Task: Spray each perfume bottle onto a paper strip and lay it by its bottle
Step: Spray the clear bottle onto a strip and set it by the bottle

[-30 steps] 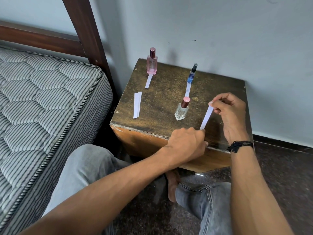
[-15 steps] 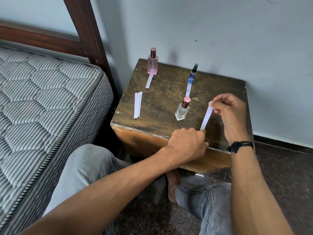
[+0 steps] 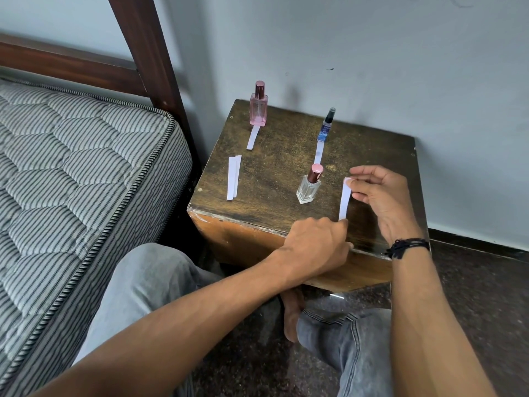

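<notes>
Wooden bedside table, mattress left, both hands pinching paper strip beside clear bottle

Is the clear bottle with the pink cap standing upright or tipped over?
Upright: the clear bottle stands on its base on the table, cap on top.

1. The worktop stands in a corner – the bed to its left, the wall behind it.
2. Rear left of the worktop: a square bottle, upright, with a paper strip lying just in front of it.
3. Rear centre: a slim spray bottle, with a strip in front of it.
4. In front of that strip: a short bottle, upright.
5. Left edge: two spare strips, side by side.
6. Right of the short bottle – a strip held at its far end by the right hand and at its near end by the left hand.
</notes>
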`<state>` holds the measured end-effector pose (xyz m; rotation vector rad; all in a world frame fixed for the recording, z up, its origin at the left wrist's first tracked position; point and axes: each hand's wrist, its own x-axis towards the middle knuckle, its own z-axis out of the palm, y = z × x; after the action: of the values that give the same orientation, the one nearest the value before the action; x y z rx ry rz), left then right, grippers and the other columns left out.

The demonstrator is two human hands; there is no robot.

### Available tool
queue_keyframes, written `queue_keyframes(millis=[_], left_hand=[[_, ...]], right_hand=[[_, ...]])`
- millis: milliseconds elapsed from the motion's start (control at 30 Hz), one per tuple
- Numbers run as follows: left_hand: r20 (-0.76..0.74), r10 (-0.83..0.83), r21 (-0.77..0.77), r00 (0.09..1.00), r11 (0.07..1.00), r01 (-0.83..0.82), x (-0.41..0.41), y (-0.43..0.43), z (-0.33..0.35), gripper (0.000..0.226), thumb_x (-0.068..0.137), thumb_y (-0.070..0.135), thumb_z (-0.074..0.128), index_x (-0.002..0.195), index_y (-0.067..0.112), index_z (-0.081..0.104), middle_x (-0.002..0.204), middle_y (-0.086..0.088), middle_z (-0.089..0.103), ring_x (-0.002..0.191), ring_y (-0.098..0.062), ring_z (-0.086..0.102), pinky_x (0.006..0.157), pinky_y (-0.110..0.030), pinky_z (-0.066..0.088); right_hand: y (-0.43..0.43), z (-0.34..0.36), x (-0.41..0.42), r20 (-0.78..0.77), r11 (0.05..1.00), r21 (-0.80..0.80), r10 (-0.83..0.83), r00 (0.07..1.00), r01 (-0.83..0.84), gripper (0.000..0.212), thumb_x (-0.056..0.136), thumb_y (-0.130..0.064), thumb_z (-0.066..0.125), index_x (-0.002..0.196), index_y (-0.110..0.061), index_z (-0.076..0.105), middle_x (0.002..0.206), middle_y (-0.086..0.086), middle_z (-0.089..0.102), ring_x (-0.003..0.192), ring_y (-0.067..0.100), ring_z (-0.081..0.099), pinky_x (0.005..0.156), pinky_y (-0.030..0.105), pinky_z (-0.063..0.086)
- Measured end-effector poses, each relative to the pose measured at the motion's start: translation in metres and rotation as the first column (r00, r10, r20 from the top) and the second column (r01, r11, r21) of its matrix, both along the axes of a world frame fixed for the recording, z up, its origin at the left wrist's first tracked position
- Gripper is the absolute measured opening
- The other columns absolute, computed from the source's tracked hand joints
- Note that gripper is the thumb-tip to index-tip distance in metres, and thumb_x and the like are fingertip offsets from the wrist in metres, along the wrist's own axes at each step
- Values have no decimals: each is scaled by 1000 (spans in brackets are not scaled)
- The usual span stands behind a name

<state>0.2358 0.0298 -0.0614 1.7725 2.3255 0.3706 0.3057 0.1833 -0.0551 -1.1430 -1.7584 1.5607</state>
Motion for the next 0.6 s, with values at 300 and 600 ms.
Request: queue_keyframes(millis=[300, 600], left_hand=[[6, -2, 10, 1000, 1000, 2, 1, -1, 3, 44, 94, 48, 52, 127, 20, 57, 104, -15, 71, 95, -41, 68, 68, -40, 43], [41, -17, -8, 999, 1000, 18, 5, -4, 7, 47, 95, 50, 52, 132, 22, 54, 108, -15, 71, 100, -42, 66, 72, -42, 46]], right_hand=[[2, -6, 2, 77, 995, -46, -90, 993, 94, 15, 88, -7, 79, 92, -21, 77, 88, -1, 81, 93, 11, 77, 72, 17, 57], [4, -8, 3, 97, 991, -32, -128, 987, 132, 15, 91, -11, 78, 96, -25, 79, 93, -2, 79, 81, 6, 75, 69, 15, 56]])
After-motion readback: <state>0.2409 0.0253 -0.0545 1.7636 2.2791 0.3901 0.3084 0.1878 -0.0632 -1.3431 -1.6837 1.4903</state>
